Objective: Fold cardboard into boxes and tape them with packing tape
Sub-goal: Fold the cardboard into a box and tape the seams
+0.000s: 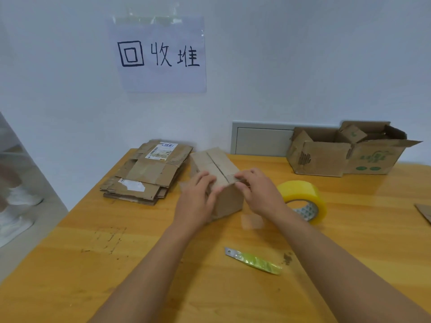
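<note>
A small folded cardboard box (218,183) is sitting near the middle of the wooden table (349,241), its top flaps closed so that a dark seam is running along the lid. The left hand (198,201) is resting on the box's near left corner, with its fingers lying together and bent over the top edge while the thumb is pressing against the front face. The right hand (258,192) is resting on the near right corner, fingers curling over the edge by the seam and the thumb lying against the side; whether a strip of tape is pinched under them cannot be told. A roll of clear yellowish packing tape (303,201) is standing on edge just to the right of the right hand. A utility knife (253,261) with a green handle is lying on the table nearer the person, its blade pointing left. A stack of flattened cardboard (147,173) is lying just left of the box, by the wall. An open carton (345,152) holding a smaller box is standing at the far right. A handwritten paper sign (161,54) is hanging taped on the wall.
</note>
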{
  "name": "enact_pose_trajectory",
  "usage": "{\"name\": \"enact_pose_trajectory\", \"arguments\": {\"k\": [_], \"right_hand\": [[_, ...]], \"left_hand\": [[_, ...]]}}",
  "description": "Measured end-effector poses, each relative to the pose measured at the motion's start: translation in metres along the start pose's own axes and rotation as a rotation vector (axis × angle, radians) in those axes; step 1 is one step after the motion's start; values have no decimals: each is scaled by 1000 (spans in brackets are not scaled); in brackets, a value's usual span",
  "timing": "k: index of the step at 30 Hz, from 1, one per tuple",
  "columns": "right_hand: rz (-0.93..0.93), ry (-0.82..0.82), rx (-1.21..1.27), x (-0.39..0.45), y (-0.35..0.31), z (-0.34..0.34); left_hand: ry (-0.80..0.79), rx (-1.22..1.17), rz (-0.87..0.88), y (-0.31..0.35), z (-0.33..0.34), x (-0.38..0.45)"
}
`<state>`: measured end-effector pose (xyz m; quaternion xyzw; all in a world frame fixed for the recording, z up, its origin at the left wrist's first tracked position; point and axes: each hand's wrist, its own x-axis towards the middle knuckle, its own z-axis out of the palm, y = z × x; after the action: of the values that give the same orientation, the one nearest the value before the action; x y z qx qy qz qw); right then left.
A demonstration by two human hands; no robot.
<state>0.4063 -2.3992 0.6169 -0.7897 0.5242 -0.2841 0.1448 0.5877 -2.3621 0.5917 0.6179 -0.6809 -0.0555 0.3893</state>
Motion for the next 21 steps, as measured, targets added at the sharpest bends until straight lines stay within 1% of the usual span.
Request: {"name": "enact_pose_trajectory", "arguments": {"k": [3, 8, 13, 16, 17, 19, 21], "right_hand": [[-39, 56, 15, -4, 0, 2], [-57, 76, 17, -3, 1, 3], [-78, 105, 0, -3, 1, 4], [-87, 88, -20, -2, -3, 3], [-96, 67, -36, -2, -4, 2], [-113, -9, -103, -3, -6, -7], [-144, -71, -217, -5, -4, -20]], "left_hand": [[-65, -79, 2, -6, -10, 3], [-197, -56, 49, -13, -17, 7], [-166, -171, 27, -21, -11, 10], [-153, -122, 43, -20, -7, 11], [-142, -71, 71, -19, -6, 11], [-109, 39, 182, -13, -3, 9], [-74, 81, 274, -11, 4, 7]]}}
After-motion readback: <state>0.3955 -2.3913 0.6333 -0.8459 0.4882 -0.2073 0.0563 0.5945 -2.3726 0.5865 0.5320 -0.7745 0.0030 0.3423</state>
